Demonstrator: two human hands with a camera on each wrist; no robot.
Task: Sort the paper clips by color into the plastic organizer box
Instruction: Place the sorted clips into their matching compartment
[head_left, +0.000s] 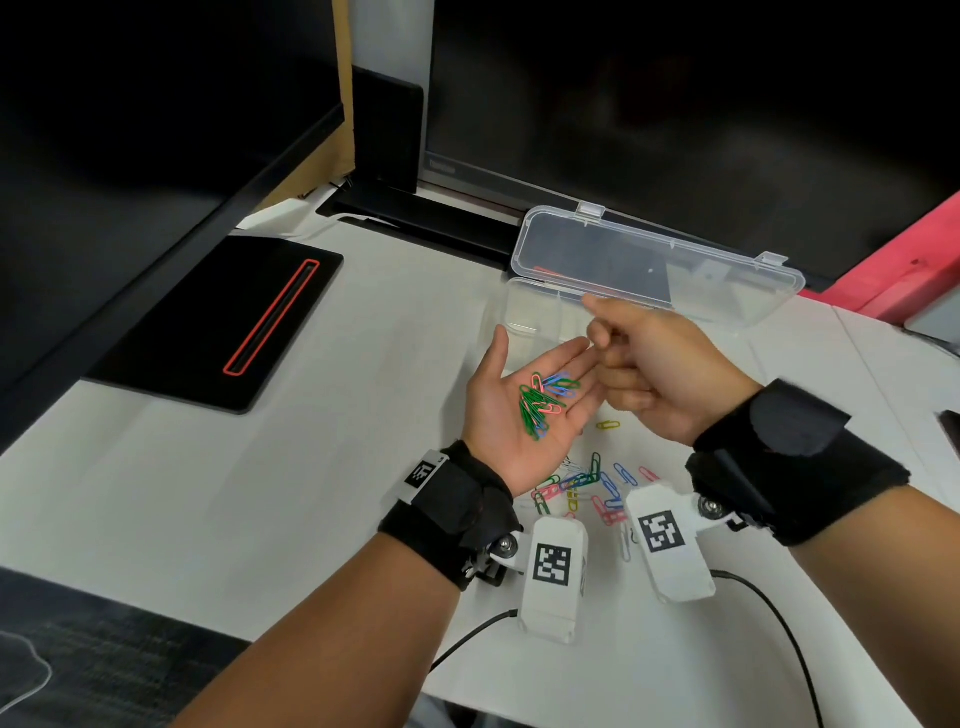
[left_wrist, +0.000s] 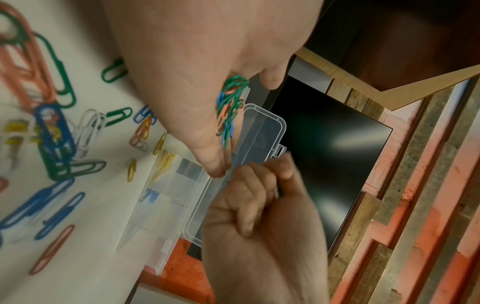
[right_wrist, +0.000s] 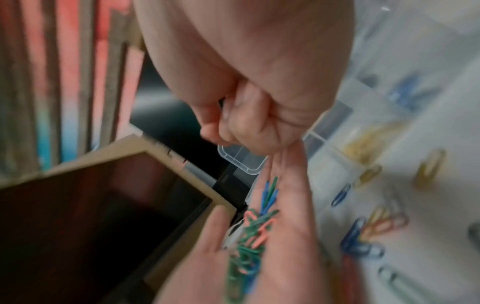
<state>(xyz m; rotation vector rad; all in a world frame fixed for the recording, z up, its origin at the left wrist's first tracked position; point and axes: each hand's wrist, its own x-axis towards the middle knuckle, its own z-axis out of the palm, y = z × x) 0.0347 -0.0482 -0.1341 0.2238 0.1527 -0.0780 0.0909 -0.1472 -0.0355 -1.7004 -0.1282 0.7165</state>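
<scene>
My left hand (head_left: 511, 410) lies palm up and flat above the white table, carrying a small heap of green, pink and blue paper clips (head_left: 545, 400). The same heap (left_wrist: 230, 107) shows in the left wrist view. My right hand (head_left: 613, 338) hovers just right of it, over the near edge of the clear organizer box (head_left: 524, 312), with its fingers curled. No clip shows in it. The box lid (head_left: 649, 260) stands open. Yellow clips (left_wrist: 163, 162) and blue clips (left_wrist: 150, 195) lie in separate compartments. Several loose mixed clips (head_left: 592, 483) lie on the table under my wrists.
A black pad with a red slot (head_left: 223, 322) lies at the left. A dark monitor (head_left: 675, 104) and its stand (head_left: 415, 218) rise behind the box. A red block (head_left: 909, 270) sits at the far right. Black cables (head_left: 779, 623) trail along the near table edge.
</scene>
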